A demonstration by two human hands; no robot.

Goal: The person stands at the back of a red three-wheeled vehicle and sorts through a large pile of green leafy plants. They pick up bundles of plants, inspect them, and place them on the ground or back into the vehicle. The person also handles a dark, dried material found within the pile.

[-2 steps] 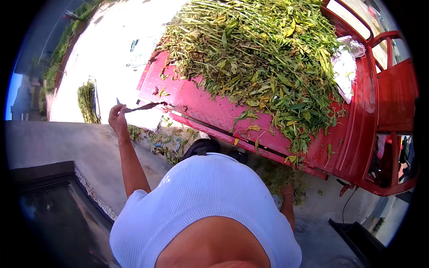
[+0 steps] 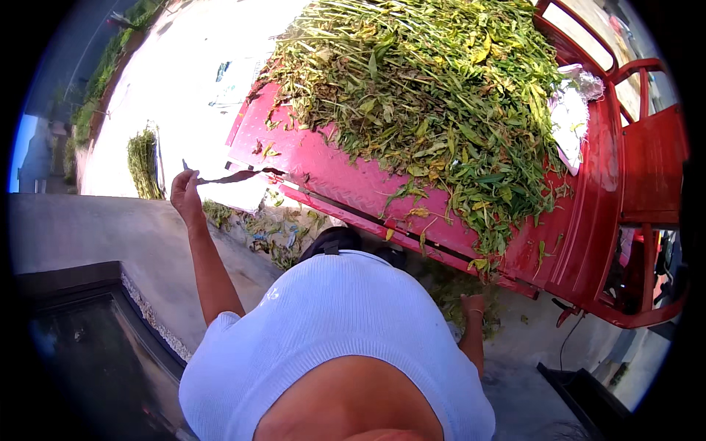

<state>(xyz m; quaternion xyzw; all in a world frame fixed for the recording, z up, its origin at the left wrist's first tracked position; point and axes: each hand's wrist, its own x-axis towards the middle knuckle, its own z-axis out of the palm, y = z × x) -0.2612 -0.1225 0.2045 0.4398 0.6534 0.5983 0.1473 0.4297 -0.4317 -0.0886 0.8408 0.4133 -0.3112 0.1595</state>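
Observation:
At the left, my left hand [image 2: 186,195] is raised with its fingers pinched closed on a dark, twisted strip [image 2: 239,176], perhaps cloth. A short end sticks up above the fingers; the longer part stretches right to the corner of the red truck bed [image 2: 323,163]. Low on the right, my right hand [image 2: 474,303] is beside my body, below the bed's near edge and close to loose greenery [image 2: 448,290] on the ground. It looks small and partly curled; whether anything is in it I cannot make out. A large heap of cut leafy stems [image 2: 419,95] covers much of the bed.
A red cab frame [image 2: 647,162] rises at the right, with a white sack [image 2: 570,117] against it. One stem bundle [image 2: 144,163] stands on the bright ground at the left. A dark-framed panel [image 2: 88,353] is at the lower left, and a black trough-like object [image 2: 581,400] at the lower right.
My left hand has moved slightly left, drawing the dark strip with it. My right hand has risen a little and turned, its fingers now pointing more to the left.

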